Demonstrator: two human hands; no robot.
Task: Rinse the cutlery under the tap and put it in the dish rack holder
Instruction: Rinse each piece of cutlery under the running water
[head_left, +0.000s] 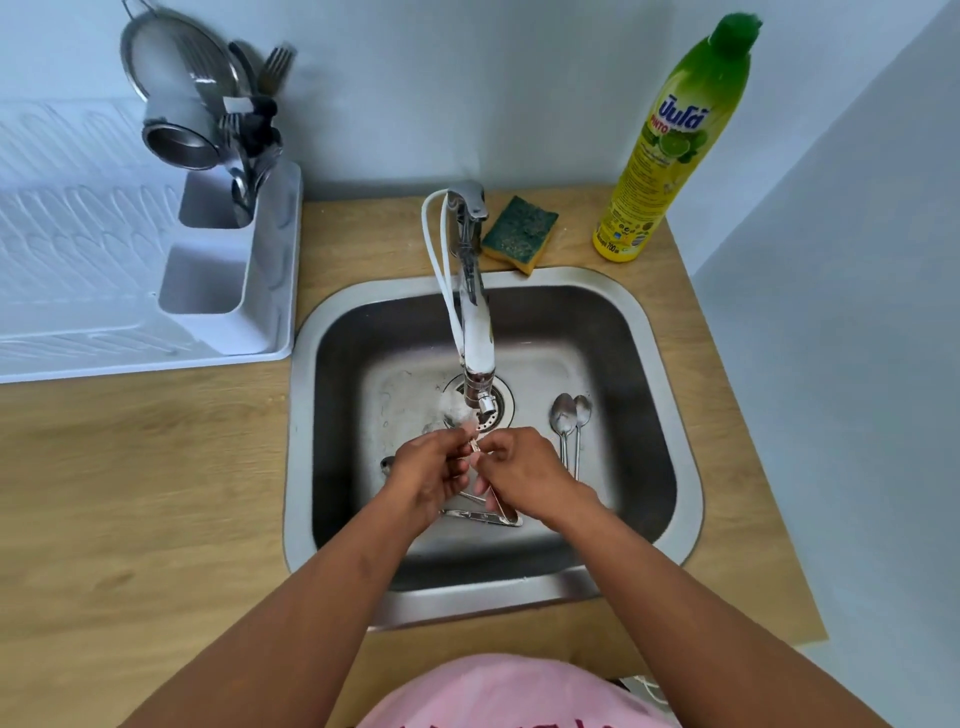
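Over the steel sink (670, 395), my left hand (431, 475) and my right hand (524, 475) together grip one piece of cutlery (460, 420); its end sits blurred in the water under the tap (475, 332). What kind of piece it is I cannot tell. Two spoons (570, 415) lie side by side on the sink floor at the right. More cutlery (480, 515) lies under my hands, partly hidden. The white cutlery holder (234, 275) stands on the dish rack's right end; its far compartment holds several utensils (249, 156).
A white dish rack (78, 249) fills the counter at left, with a steel cup (179, 145) and a strainer (176, 57) at its back. A green-yellow sponge (519, 234) and a dish soap bottle (675, 140) stand behind the sink. A wall rises at right.
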